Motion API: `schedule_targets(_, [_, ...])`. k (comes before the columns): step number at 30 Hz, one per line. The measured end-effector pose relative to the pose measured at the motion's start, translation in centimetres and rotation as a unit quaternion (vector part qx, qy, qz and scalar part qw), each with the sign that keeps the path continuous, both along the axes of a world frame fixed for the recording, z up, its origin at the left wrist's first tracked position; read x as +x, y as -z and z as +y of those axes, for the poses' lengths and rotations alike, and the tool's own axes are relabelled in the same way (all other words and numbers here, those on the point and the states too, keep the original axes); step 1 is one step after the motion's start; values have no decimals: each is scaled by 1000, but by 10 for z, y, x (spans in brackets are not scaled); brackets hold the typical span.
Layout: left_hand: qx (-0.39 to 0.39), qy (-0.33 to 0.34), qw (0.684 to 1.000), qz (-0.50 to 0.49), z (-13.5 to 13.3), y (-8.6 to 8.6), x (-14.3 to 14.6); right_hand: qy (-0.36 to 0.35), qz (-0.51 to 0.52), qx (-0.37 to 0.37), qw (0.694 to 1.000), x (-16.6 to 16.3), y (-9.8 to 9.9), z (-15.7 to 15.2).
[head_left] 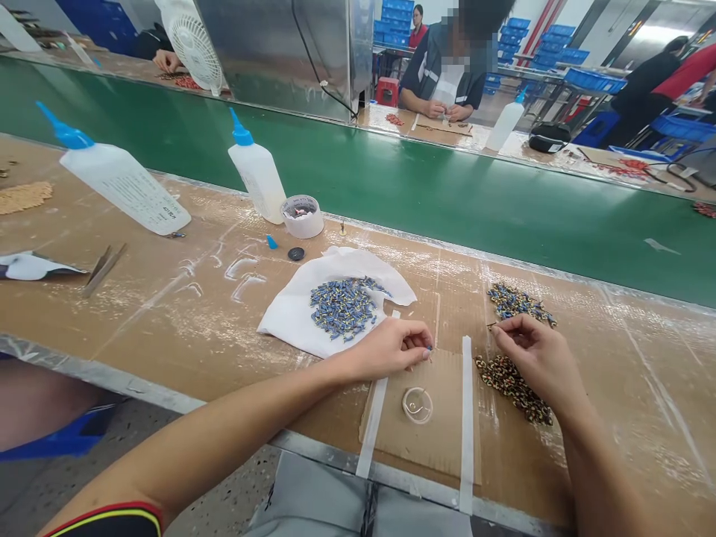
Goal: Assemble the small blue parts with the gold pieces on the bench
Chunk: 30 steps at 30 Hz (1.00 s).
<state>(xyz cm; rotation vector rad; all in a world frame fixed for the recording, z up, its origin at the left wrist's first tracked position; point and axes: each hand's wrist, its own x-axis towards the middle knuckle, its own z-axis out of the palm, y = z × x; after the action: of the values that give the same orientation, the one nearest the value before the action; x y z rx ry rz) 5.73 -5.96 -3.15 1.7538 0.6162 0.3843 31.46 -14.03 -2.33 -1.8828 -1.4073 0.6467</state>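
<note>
Head view: both bare hands work above the near edge of a long workbench (168,335); the left hand (407,345) has thumb and fingers together, clamped on a small blue-tipped piece (429,349), just over the far end of a cardboard sheet (425,451); the right hand (531,350) has thumb and index finger pinched together on a thin dark piece (492,325), too small to make out fully.

The cardboard sheet lies at the near edge of the workbench, with a white strip (374,429) along its left side and another strip (467,425) along its right; a small clear dish (418,418) rests between them.

Beyond the left forearm lies a white cloth (291,321), bearing a heap of blue pieces (341,307); to the right of the cardboard sheet, a pile of dark and gold pieces (514,391) lies partly under the right hand; a blue and gold pile (517,302) lies just past it, nearer the far edge.

Toward the far edge, left of the hands, a white bottle (256,175) touches or nearly touches a tape roll (306,226); a larger bottle (126,186) leans leftward in view; tweezers (107,268) lie nearer the left end; along the far edge runs a green belt (391,175), and across it sits a co-worker (439,71), hands together over the opposite bench.
</note>
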Motion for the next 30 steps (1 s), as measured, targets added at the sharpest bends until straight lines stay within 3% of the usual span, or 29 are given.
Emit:
schedule_targets(3, [-4,-11,1000,-13,-1,-2,1,-61,138,2,989,-27,-2,-2])
schedule_targets(6, [-5,-33,999,-26,-3,-2,2,-84,187,9,979,-48,-2,-4])
schedule_targets(24, [46,-47,998,-19,-2,1,2,-118,212,1,970,-63,6,-3])
schedule_targets(30, [181,-62,981,-17,-3,1,2,-106,210,15,972,-68,7,-6])
